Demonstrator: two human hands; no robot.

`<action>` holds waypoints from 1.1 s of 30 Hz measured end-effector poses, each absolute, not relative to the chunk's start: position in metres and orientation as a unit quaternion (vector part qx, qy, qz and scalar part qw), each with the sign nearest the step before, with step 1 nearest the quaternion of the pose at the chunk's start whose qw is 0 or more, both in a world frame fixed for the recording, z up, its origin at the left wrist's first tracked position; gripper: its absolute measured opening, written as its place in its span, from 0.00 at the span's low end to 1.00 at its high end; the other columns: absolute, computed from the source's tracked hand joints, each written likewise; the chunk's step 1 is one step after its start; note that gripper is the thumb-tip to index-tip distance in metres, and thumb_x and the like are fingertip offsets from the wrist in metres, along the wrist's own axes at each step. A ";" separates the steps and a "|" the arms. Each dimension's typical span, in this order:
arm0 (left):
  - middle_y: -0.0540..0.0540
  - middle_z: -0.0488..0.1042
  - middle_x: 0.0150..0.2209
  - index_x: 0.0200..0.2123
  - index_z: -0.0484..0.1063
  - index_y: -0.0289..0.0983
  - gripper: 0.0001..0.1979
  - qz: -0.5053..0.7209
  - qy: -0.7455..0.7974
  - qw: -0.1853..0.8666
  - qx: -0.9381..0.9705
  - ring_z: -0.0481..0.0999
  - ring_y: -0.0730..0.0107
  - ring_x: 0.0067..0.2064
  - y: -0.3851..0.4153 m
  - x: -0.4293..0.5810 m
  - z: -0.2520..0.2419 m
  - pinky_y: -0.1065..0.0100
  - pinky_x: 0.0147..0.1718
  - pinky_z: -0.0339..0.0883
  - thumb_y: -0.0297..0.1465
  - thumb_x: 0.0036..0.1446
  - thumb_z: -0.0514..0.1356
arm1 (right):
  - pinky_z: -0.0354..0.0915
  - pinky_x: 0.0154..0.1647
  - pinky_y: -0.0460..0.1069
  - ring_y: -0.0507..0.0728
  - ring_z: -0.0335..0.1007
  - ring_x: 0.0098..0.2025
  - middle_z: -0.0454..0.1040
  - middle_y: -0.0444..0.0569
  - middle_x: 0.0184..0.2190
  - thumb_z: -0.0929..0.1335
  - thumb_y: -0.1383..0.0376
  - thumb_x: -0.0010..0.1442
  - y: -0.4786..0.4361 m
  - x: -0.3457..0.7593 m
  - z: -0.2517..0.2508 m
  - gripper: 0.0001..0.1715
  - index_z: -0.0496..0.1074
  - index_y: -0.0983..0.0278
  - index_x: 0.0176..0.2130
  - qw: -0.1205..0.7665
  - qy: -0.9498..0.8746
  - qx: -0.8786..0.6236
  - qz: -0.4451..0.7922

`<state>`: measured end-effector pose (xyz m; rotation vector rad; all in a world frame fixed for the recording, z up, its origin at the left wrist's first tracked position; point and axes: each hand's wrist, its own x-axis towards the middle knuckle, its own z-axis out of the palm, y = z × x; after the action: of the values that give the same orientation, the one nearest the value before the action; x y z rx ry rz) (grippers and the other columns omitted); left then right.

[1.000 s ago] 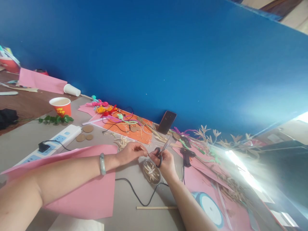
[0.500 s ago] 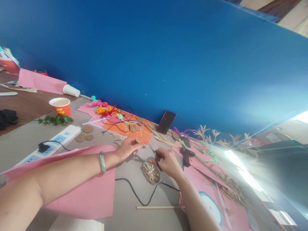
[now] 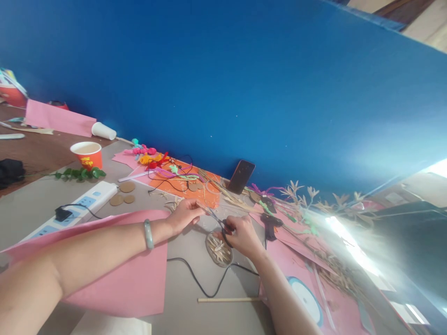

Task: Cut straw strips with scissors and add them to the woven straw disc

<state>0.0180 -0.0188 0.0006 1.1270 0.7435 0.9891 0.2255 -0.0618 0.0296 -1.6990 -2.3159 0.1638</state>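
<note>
My right hand (image 3: 240, 235) is closed round black-handled scissors (image 3: 217, 219), whose blades point left toward my left hand. My left hand (image 3: 184, 214), with a green bangle at the wrist, pinches a thin straw-coloured strip (image 3: 200, 205) near the blade tips. Just below the hands a small round disc covered in pale straw pieces (image 3: 218, 248) lies on the grey table (image 3: 35, 204). A sheet of pink paper (image 3: 139, 284) lies under my left forearm.
A black cable (image 3: 199, 281) and a wooden stick (image 3: 228, 300) lie near the front. A white power strip (image 3: 75, 207), cardboard discs, an orange cup (image 3: 87, 154), a phone (image 3: 240, 177) leaning on the blue wall, coloured pipe cleaners and dried twigs crowd the back.
The scissors swung from pointing up and right to pointing left toward my left hand. My left hand shifted slightly left and lower; my right hand dropped toward the disc.
</note>
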 end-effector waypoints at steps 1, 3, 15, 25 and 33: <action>0.56 0.60 0.16 0.24 0.67 0.33 0.06 0.437 0.330 0.670 0.501 0.57 0.81 0.18 -0.019 0.018 0.001 0.73 0.19 0.46 0.30 0.44 0.61 | 0.51 0.36 0.48 0.49 0.53 0.20 0.67 0.39 0.16 0.68 0.56 0.50 -0.062 0.225 0.030 0.19 0.59 0.62 0.19 0.135 -0.797 -0.585 0.058; 0.56 0.60 0.16 0.24 0.68 0.33 0.06 0.436 0.331 0.670 0.502 0.58 0.81 0.18 -0.020 0.018 0.001 0.73 0.19 0.46 0.30 0.45 0.61 | 0.52 0.36 0.48 0.49 0.53 0.20 0.67 0.40 0.16 0.68 0.56 0.50 -0.062 0.224 0.030 0.19 0.60 0.62 0.18 0.143 -0.796 -0.585 0.061; 0.56 0.61 0.16 0.25 0.69 0.33 0.05 0.438 0.318 0.670 0.508 0.58 0.81 0.18 -0.019 0.018 0.001 0.73 0.20 0.47 0.29 0.45 0.60 | 0.52 0.32 0.47 0.51 0.52 0.22 0.64 0.40 0.14 0.69 0.55 0.48 -0.064 0.224 0.030 0.20 0.59 0.62 0.17 0.149 -0.784 -0.599 0.067; 0.56 0.61 0.15 0.24 0.67 0.33 0.05 0.438 0.318 0.675 0.502 0.58 0.81 0.18 -0.020 0.018 0.002 0.73 0.20 0.47 0.29 0.45 0.61 | 0.51 0.30 0.47 0.53 0.54 0.24 0.62 0.42 0.14 0.69 0.53 0.50 -0.063 0.225 0.026 0.22 0.59 0.61 0.17 0.141 -0.781 -0.605 0.060; 0.43 0.77 0.32 0.24 0.69 0.32 0.10 0.432 0.321 0.681 0.497 0.59 0.83 0.18 -0.020 0.018 0.001 0.73 0.18 0.50 0.34 0.45 0.62 | 0.48 0.23 0.45 0.51 0.49 0.22 0.57 0.40 0.13 0.67 0.48 0.51 -0.057 0.231 0.019 0.27 0.56 0.62 0.15 0.188 -0.744 -0.632 0.106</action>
<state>0.0180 -0.0196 0.0010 1.1145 0.7197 0.9706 0.2310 -0.0568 0.0195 -1.7779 -2.0944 0.2990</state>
